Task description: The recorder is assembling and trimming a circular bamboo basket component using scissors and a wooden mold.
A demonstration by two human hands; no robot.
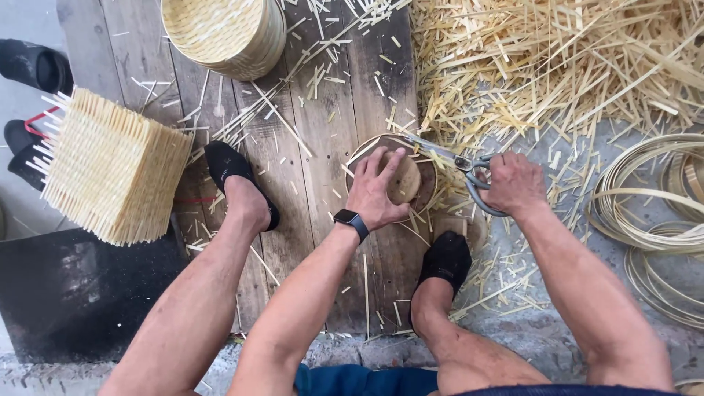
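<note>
Scissors beside bamboo offcuts

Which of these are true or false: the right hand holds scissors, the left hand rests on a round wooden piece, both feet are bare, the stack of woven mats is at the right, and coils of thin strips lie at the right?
1. The right hand holds scissors. True.
2. The left hand rests on a round wooden piece. True.
3. Both feet are bare. False: each wears a black shoe.
4. The stack of woven mats is at the right. False: it is at the left.
5. Coils of thin strips lie at the right. True.
</note>
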